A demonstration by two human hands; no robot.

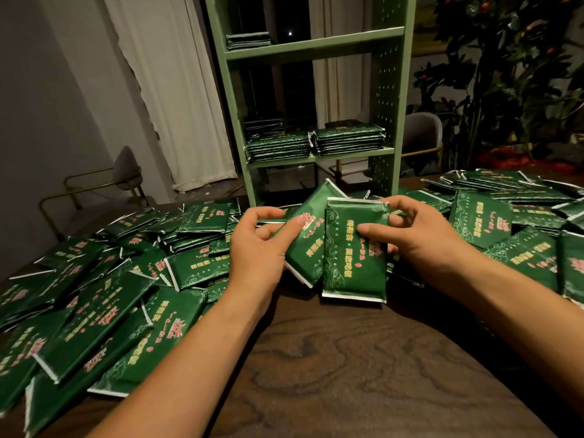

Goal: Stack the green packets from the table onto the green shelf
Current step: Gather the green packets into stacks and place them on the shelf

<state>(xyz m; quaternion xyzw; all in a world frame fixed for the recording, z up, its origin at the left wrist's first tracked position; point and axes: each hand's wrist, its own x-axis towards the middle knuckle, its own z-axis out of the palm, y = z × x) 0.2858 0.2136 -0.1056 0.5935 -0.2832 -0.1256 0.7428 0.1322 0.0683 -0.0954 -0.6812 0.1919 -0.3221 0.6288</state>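
Two green packets are held above the dark wooden table (331,358), in front of the green shelf (316,47). My left hand (257,245) grips a tilted packet (308,248), thumb on its face. My right hand (417,229) grips an upright packet (355,273) that overlaps the tilted one, thumb on its front and fingers behind. Several loose green packets (94,311) cover the table to the left, and more packets (521,229) lie to the right. Two stacks of packets (316,142) sit on the shelf's lower level, and a small stack (248,41) lies on an upper level.
The shelf stands at the table's far edge. A grey chair (123,175) is behind the table on the left, and another chair (422,134) is right of the shelf. White curtains (177,90) hang behind. A dark leafy plant (512,74) fills the right background.
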